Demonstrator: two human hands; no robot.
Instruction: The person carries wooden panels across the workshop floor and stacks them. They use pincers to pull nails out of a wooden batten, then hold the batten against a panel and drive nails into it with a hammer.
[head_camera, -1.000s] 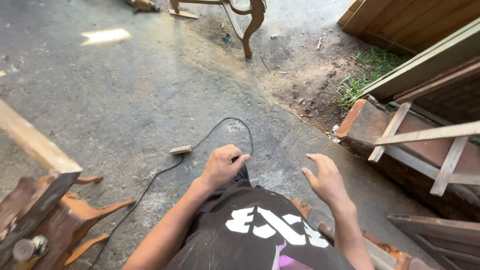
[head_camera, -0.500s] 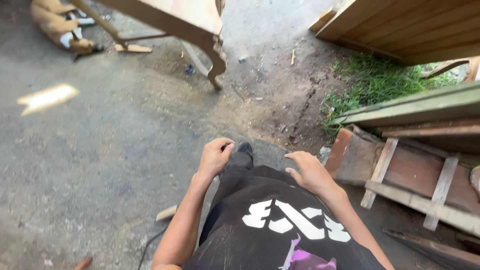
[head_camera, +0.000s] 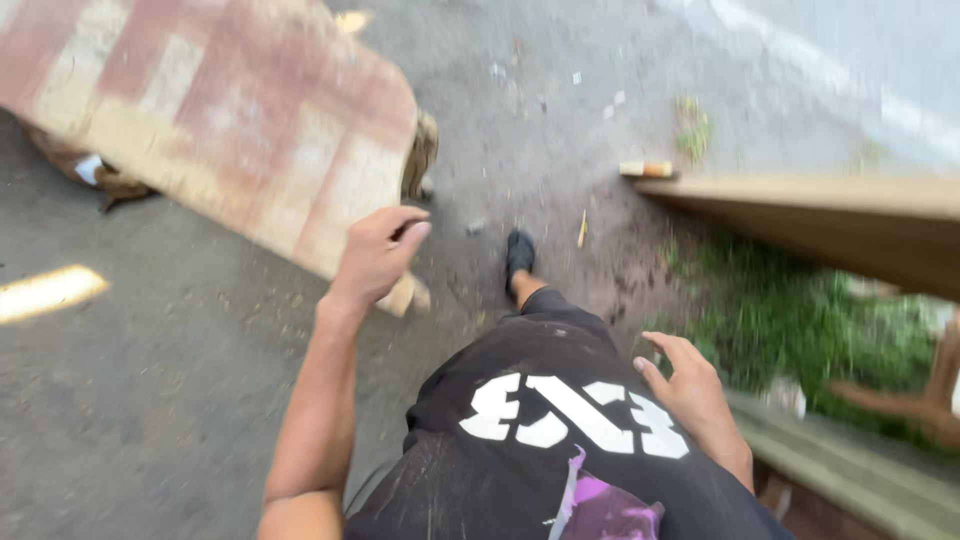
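The person is walking across the rough concrete ground (head_camera: 150, 400), one black shoe (head_camera: 518, 255) stepping out at the centre of the frame. The left hand (head_camera: 378, 255) is hanging in the air at centre left with its fingers curled loosely together, gripping nothing. It is sitting just in front of the lower corner of a worn, reddish plank panel (head_camera: 230, 130) that is filling the upper left; through the blur I cannot tell whether it is touching the wood. The right hand (head_camera: 690, 395) is hovering at lower right beside the black shirt (head_camera: 540, 440), fingers spread apart and empty.

That panel corner is jutting right beside the path, so a swinging arm could be knocking against it. At right, a long timber board (head_camera: 800, 215) is crossing above the grass (head_camera: 790, 330), and wood scraps (head_camera: 645, 170) are lying about: a careless step could be catching one.
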